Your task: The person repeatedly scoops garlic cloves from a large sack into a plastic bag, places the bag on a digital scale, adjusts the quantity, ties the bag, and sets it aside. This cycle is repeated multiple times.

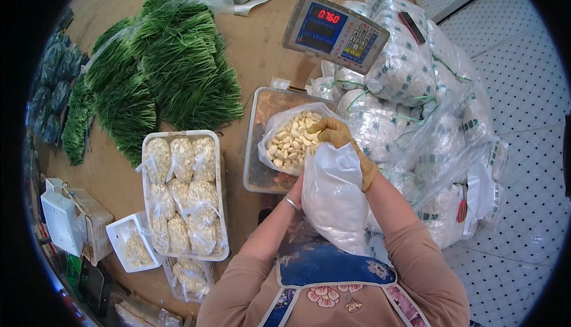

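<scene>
A clear plastic bag (267, 145) sits open on the scale's metal pan (256, 177), full of peeled garlic cloves (289, 142). My right hand (336, 134), in a tan glove, reaches over the bag's right side, its fingers closed at the cloves. A large white plastic bag (336, 193) leans against my front, between my forearms. My bare left hand (297, 190), with a bracelet at the wrist, holds this white bag from its left side; its fingers are hidden behind the plastic. Beyond the pan stands the scale's display (336, 32), its red digits lit.
Left of the pan, a white crate (223, 208) holds several bagged portions of pale cloves. A foam box (119, 241) stands beside it. Green stalk bundles (178, 65) lie at the far left. Wrapped white sacks (380, 119) are piled close on the right, a black-and-red object (411, 28) on top.
</scene>
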Demonstrator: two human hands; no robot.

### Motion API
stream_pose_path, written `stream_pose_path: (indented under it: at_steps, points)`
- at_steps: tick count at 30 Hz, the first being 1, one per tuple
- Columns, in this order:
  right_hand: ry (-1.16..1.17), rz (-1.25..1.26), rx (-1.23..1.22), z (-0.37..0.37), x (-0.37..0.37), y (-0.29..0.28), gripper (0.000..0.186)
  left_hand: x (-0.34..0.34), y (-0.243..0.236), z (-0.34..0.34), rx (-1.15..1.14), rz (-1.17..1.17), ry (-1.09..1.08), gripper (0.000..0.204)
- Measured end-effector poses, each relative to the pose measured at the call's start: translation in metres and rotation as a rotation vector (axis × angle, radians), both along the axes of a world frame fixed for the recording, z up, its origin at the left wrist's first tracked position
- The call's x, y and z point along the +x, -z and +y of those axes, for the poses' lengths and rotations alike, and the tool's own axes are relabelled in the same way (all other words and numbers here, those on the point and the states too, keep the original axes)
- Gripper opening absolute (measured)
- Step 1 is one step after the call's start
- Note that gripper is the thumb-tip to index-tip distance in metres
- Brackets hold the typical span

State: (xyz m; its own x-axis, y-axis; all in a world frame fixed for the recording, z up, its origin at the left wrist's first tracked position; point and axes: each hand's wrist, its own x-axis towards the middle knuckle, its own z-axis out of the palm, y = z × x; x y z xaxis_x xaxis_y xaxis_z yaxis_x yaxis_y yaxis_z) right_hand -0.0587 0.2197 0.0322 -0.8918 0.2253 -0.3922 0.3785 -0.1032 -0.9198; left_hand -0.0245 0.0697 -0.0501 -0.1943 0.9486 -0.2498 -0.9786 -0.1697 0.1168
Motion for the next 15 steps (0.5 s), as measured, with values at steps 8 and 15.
stream_pose_path:
  at_steps: [8,15]
  points:
    - [-0.053,-0.105,-0.137,-0.002,-0.007,-0.014,0.02,-0.001,0.003,0.002,0.059,-0.122,-0.106,0.058]
    - [-0.063,-0.042,-0.115,0.001,-0.016,0.001,0.018,-0.013,-0.007,0.0,0.015,-0.131,-0.162,0.055]
